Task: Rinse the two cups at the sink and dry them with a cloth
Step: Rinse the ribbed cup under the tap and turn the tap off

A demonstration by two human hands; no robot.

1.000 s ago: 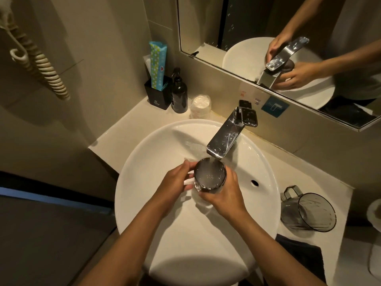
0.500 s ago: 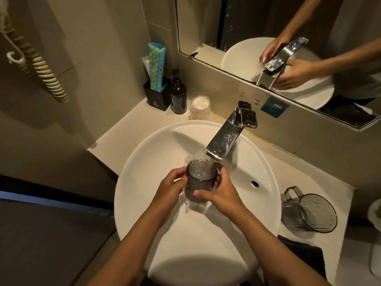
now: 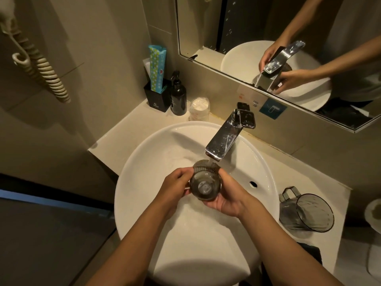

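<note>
Holding the ribbed cup (image 3: 205, 179) tipped on its side between both hands, left hand (image 3: 175, 186) and right hand (image 3: 228, 195), mouth seemingly pointing away toward the faucet (image 3: 223, 141); second cup (image 3: 307, 211) lies on the tabletop (image 3: 127, 122), nearer the right grip.

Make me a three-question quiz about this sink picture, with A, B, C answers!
1. Where is the second cup?
A. On the counter right of the basin
B. In the basin
C. On the floor

2. How many cups are there?
A. One
B. Two
C. Four

3. The held cup is:
A. Upright
B. Tipped toward the camera
C. Broken

Answers:
1 A, it lies on its side beside the basin.
2 B, one held, one on the counter.
3 B, its bottom shows through the mouth, under the faucet.
</note>
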